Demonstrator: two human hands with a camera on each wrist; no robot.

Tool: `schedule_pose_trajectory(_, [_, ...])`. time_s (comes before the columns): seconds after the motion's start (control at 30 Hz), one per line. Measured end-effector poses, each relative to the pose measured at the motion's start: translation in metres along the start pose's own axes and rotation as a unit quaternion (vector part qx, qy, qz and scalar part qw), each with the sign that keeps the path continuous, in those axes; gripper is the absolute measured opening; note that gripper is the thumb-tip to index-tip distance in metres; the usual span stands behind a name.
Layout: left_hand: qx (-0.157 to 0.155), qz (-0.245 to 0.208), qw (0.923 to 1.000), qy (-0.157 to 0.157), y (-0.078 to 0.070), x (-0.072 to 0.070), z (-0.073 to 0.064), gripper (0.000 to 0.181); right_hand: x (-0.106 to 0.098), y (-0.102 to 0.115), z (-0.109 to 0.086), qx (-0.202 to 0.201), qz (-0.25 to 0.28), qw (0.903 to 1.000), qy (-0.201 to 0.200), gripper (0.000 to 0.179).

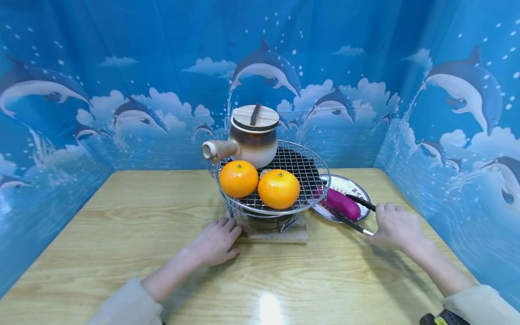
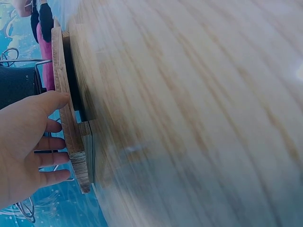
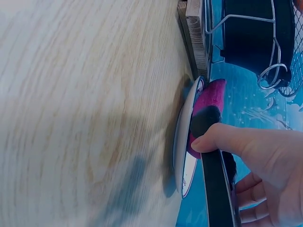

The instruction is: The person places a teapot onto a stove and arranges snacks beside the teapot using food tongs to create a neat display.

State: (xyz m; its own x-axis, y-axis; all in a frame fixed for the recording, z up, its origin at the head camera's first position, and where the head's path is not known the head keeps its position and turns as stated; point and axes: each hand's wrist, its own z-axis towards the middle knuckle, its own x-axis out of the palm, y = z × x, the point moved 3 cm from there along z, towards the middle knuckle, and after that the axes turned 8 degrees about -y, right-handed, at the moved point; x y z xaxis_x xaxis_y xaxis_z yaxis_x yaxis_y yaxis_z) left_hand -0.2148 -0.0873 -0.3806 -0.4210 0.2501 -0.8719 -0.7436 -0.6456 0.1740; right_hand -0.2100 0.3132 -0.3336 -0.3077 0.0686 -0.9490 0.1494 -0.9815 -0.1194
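Observation:
My right hand (image 1: 398, 227) holds black-tipped tongs (image 3: 215, 184), their two arms on either side of a purple sweet potato (image 1: 344, 204). The sweet potato lies on a white plate (image 1: 360, 186) with a dark rim, right of the grill. My left hand (image 1: 215, 240) rests by the front left corner of the wooden board (image 1: 280, 237) under the grill, its fingers relaxed. In the left wrist view, the thumb and fingertips of the left hand (image 2: 28, 142) are right at the edge of the board (image 2: 71, 127).
Above the board stands a round grill with a wire mesh rack (image 1: 300, 158). Two oranges, one left (image 1: 238, 179) and one right (image 1: 279, 189), sit at the front of the rack. Behind them stands a clay pot (image 1: 253, 146) with a wooden lid and a side handle pointing left.

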Motion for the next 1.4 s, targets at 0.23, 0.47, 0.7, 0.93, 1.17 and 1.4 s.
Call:
schedule_pose_trajectory(0.23, [-0.001,0.001,1.0,0.004,0.0,-0.001,0.0,0.03,0.002,0.002,-0.001,-0.009,-0.011,0.9997,-0.02,0.059])
schedule_pose_trajectory(0.47, [-0.003,0.002,1.0,0.005,0.0,-0.001,0.0,0.031,0.003,0.002,-0.005,-0.008,-0.013,0.9989,-0.044,0.059])
schedule_pose_trajectory(0.7, [-0.002,0.003,1.0,0.008,0.0,0.0,0.001,0.031,0.003,0.0,-0.007,-0.002,-0.001,0.9991,-0.042,0.056])
schedule_pose_trajectory(0.93, [-0.001,0.006,1.0,0.006,0.0,0.0,0.001,0.031,0.001,-0.005,-0.008,0.013,0.009,0.999,-0.042,0.053])
schedule_pose_trajectory(1.17, [-0.004,0.007,0.9999,0.011,0.001,0.001,0.0,0.031,-0.002,-0.011,-0.009,0.038,0.018,0.9981,-0.044,0.047])
schedule_pose_trajectory(1.4, [-0.002,0.007,0.9999,0.008,0.001,0.0,0.0,0.031,-0.007,-0.019,-0.008,0.061,0.026,0.9974,-0.028,0.053])
